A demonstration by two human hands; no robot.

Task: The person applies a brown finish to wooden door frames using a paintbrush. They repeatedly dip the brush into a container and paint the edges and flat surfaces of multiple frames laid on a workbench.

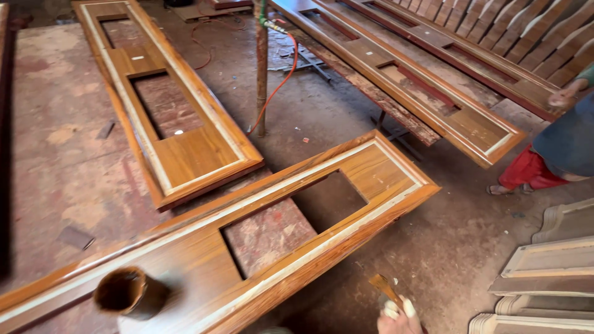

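A: Near edge first. What's each hand on?

B: Right hand (398,316) at 5 o'clock, grip clamped on a brush (385,287), handle in the fist, bristles up and left, stained brown. Left hand is out of frame; a brown-stained cup (130,292) sits at 7 o'clock, mouth toward the camera, can't tell what holds it.

A: Brush touching wood?

B: No, it hangs off the edge of the nearest door frame (260,232), just beside it, over the dirt floor (445,247).

A: Frame count?

B: Four long wooden frames with cut-out panel openings. One nearest, running 8 to 2 o'clock, glossy orange-brown with pale inner trim. A second frame (185,148) at 11 o'clock, flat on a stained worktop (55,161). Two more at 1 o'clock (433,105), side by side.

A: Anything else?

B: One upright post (261,68) at 12 o'clock with one orange cable (281,77) hanging from it. One other person (557,154) at 3 o'clock, red trousers, blue top. A stack of pale moulded panels (544,278) at 4 o'clock, four visible.
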